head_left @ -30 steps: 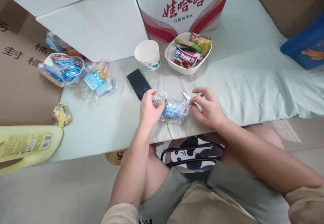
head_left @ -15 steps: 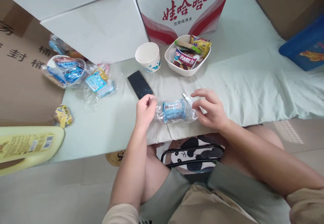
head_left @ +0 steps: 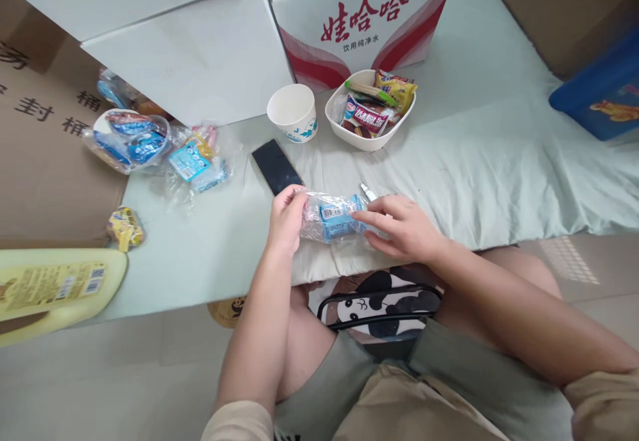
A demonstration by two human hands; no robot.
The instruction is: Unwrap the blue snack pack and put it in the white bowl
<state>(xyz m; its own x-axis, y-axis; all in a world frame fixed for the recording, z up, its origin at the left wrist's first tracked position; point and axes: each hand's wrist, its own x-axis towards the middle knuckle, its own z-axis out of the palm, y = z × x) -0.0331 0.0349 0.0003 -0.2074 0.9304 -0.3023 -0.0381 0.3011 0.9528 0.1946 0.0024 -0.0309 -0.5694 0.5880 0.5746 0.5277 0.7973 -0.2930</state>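
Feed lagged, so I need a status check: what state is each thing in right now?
Clear bag: held at both ends, blue packet inside.
Left hand: gripping bag's end.
Right hand: fingers on bag.
Phone: screen dark, lying flat.
Paper cup: upright.
White bowl: full of snacks.

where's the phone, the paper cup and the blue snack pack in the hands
phone (head_left: pixel 277 166), head view, middle of its dark screen
paper cup (head_left: pixel 294 122), head view, its white outer wall
blue snack pack (head_left: pixel 335 219), head view, blue wrapper beside the barcode
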